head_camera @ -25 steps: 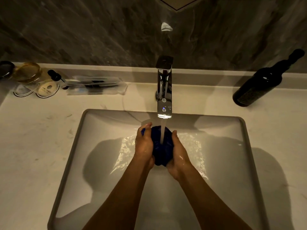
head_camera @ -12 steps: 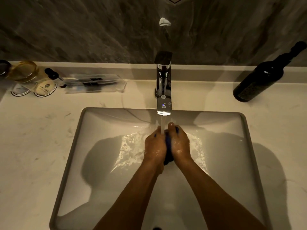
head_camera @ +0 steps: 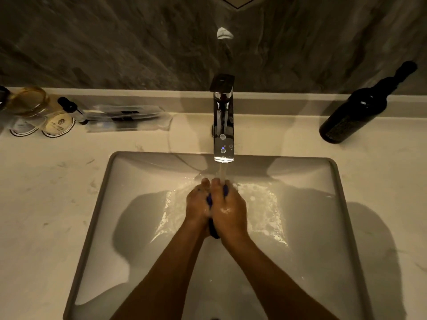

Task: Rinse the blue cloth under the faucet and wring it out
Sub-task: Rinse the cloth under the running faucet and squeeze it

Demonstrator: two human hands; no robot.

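My left hand (head_camera: 197, 206) and my right hand (head_camera: 228, 207) are pressed together over the white sink (head_camera: 138, 181), both squeezing the blue cloth (head_camera: 214, 229). Only dark slivers of the cloth show between my palms and below my wrists. The chrome faucet (head_camera: 223, 125) stands at the back of the basin. Its water stream (head_camera: 222, 172) is running and lands on my fingertips and the cloth. Water splashes on the basin floor to either side of my hands.
A dark bottle (head_camera: 360, 107) stands on the counter at the back right. At the back left are a glass jar (head_camera: 27, 100), round coasters (head_camera: 59, 127), a small black dropper bottle (head_camera: 69, 108) and clear plastic-wrapped packets (head_camera: 127, 116). A dark stone wall rises behind.
My hands have closed together around the cloth. A second ago the cloth bulged open between them; now it is almost fully hidden.
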